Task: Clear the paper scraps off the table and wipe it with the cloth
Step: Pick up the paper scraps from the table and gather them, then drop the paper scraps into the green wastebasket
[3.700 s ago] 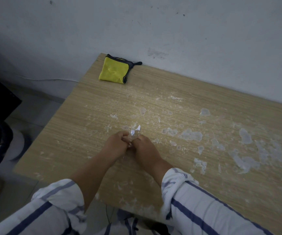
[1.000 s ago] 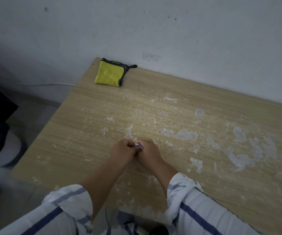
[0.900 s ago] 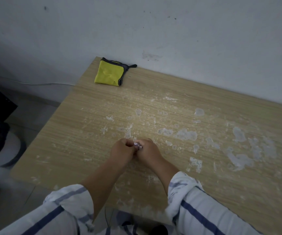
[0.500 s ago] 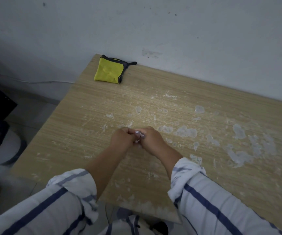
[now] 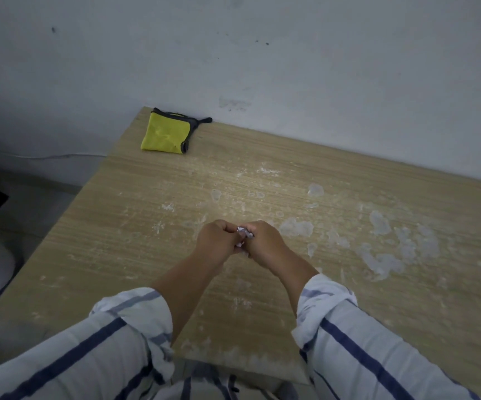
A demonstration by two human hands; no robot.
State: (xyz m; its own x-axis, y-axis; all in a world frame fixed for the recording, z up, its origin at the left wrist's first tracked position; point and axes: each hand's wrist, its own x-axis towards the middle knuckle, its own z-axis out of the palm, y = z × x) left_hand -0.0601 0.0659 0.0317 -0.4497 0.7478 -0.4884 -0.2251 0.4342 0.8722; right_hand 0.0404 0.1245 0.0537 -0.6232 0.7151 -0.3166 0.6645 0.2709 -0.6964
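Both hands — left hand (image 5: 217,239), right hand (image 5: 265,242) — pinch a crumpled paper scrap (image 5: 244,231) together above the table (image 5: 118,226), likely balling it for disposal.

cloth (image 5: 165,135): yellow, dark grey-black edging | table (image 5: 118,215): light tan woodgrain, whitish patches | sleeves (image 5: 349,342): pale with blue stripes | paper scrap (image 5: 244,231): white | wall (image 5: 291,67): grey-white, dark specks

Dim, flat, bluish light. My sleeves (image 5: 89,356) blur at the bottom edge (wide-angle stretch too); table (image 5: 147,226) sharpest mid-frame, left side falls nearly black.
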